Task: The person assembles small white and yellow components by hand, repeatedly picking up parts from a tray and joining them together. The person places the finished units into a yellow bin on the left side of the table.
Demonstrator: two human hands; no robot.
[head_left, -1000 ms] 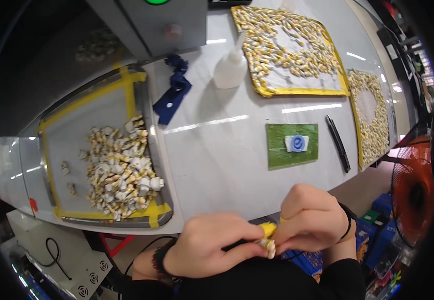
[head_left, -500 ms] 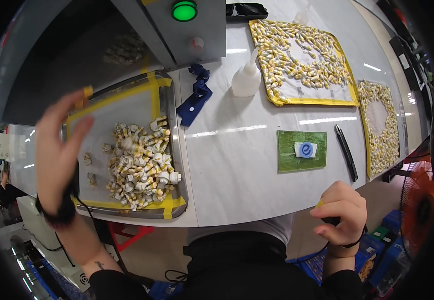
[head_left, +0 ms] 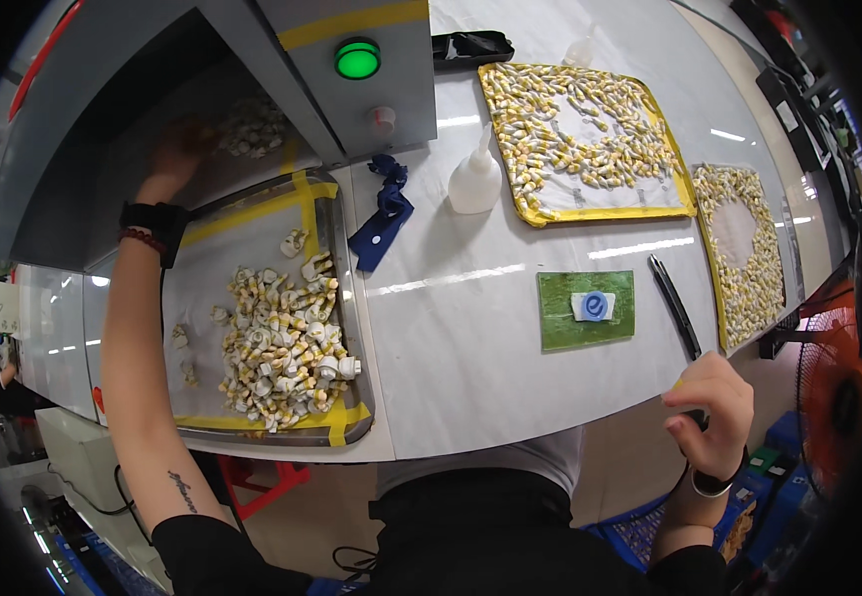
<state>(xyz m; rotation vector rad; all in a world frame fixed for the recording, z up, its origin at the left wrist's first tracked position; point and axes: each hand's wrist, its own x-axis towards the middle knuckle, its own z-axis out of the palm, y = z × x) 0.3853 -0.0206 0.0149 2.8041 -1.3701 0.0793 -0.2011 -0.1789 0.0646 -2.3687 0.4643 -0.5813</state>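
My left hand [head_left: 184,149] reaches into the dark opening of a grey cabinet [head_left: 346,109], close to a pile of small pale pieces [head_left: 252,127]; its fingers are lost in shadow. Below that forearm, a metal tray [head_left: 356,348] edged with yellow tape holds a heap of small white pieces with yellow and tan patches [head_left: 282,343]. My right hand [head_left: 714,412] hovers off the table's front edge at the right, fingers curled. Something dark shows in its palm, too hidden to name, and a bit of yellow shows at a fingertip. A black pen-like tool [head_left: 674,303] lies just beyond it.
A white squeeze bottle [head_left: 475,184] stands mid-table beside a dark blue cloth strip [head_left: 381,219]. A green plate [head_left: 560,333] bears a blue round piece. Two yellow-edged trays [head_left: 610,213] [head_left: 721,298] of similar pieces lie at the right. An orange fan [head_left: 828,372] stands beyond.
My left hand has gone from above the near tray up into the cabinet opening. My right hand has shifted slightly right, still curled. The view has tilted a little.
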